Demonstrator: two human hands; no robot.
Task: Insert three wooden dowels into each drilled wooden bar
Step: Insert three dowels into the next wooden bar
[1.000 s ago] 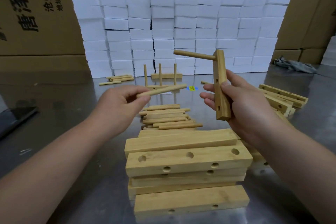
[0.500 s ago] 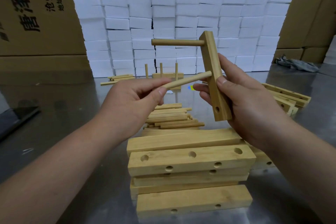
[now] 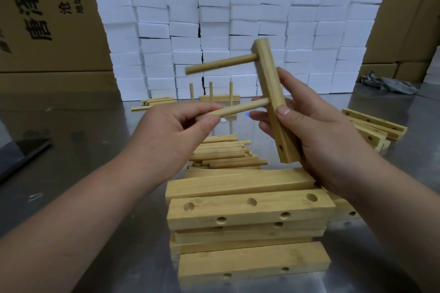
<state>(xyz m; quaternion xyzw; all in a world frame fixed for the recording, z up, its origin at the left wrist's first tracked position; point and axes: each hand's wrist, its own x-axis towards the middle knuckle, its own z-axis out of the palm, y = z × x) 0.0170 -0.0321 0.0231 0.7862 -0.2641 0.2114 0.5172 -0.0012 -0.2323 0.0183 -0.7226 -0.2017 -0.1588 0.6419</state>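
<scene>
Drilled bar (image 3: 270,88), clasped near upright by right hand (image 3: 319,143) so holes faced left hand (image 3: 166,135), whose fingers (image 3: 207,122) pinched a dowel (image 3: 240,108) at the middle hole.

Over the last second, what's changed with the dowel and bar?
The left hand moved its dowel right, from clear of the bar to tip against its middle. The right hand raised the bar slightly. Both grips, the top dowel and the stack stayed as they were.
</scene>
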